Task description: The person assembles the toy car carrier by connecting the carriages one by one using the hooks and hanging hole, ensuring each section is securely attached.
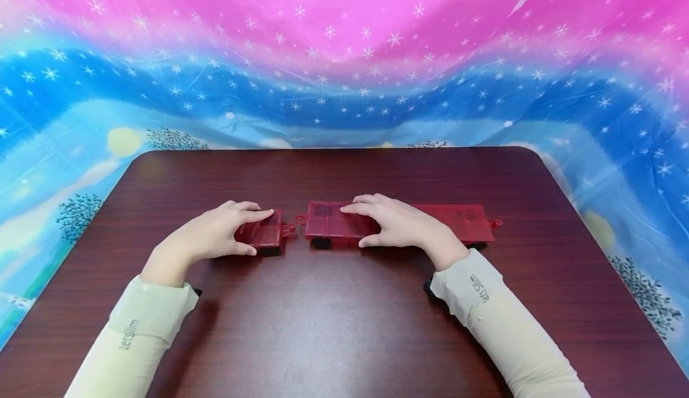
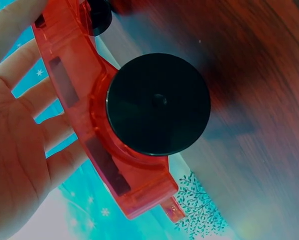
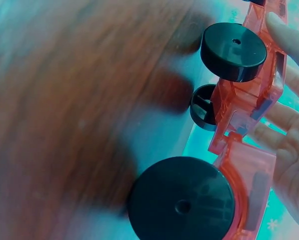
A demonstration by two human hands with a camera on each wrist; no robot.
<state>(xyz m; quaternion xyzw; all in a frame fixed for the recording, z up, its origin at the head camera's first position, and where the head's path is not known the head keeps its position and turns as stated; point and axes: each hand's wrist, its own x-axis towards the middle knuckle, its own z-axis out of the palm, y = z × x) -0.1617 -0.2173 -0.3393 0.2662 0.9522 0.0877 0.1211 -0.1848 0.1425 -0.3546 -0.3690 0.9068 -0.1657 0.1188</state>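
My left hand (image 1: 215,233) grips a translucent red toy train car (image 1: 267,230) from above, thumb on the near side and fingers across the far side. Black wheels (image 2: 158,104) show under it in the left wrist view. To its right, my right hand (image 1: 401,224) holds another red toy train car (image 1: 328,221) the same way. Behind that one a further red car (image 1: 463,223) is joined, as the right wrist view shows. A small gap parts the left car's coupling (image 1: 289,229) from the ring (image 1: 301,220) facing it.
The cars stand in a row across a dark brown wooden table (image 1: 334,308). A pink and blue snowflake-patterned cloth (image 1: 344,81) hangs behind and beside it. Another coupling (image 1: 496,224) sticks out at the row's right end.
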